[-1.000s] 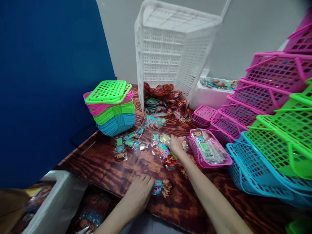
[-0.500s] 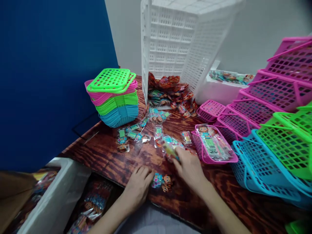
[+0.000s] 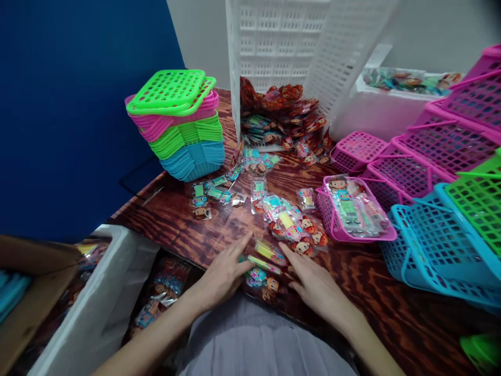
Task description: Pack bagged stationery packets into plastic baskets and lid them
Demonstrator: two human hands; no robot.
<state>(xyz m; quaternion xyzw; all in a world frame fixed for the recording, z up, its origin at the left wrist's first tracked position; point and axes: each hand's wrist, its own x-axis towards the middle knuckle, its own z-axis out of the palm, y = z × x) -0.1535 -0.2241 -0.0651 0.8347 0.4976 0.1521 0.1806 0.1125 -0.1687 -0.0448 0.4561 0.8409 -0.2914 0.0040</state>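
Observation:
My left hand (image 3: 224, 274) rests near the table's front edge, fingers stretched out and thumb against the end of a small clear packet with a pale green strip (image 3: 264, 265). Opposite it, my right hand (image 3: 315, 284) has its fingers extended, their tips by a packet with a yellow label (image 3: 270, 253). Between the two hands lie these packets, above a blue-and-pink lettered cartoon-figure piece (image 3: 258, 278). Just beyond the fingertips is a loose heap of cartoon packets (image 3: 284, 214). Neither hand is closed round anything.
A filled pink basket (image 3: 332, 230) stands at right, beside blue (image 3: 426, 245) and more pink baskets (image 3: 407, 167). Nested baskets (image 3: 191, 151) are stacked at left. Behind, a white crate (image 3: 282, 42) spills packets. A foam box (image 3: 129, 261) sits lower left.
My right hand has come back towards me from the heap, and the yellow-labelled packet now lies between my hands. My left hand has opened out. The view has tilted down.

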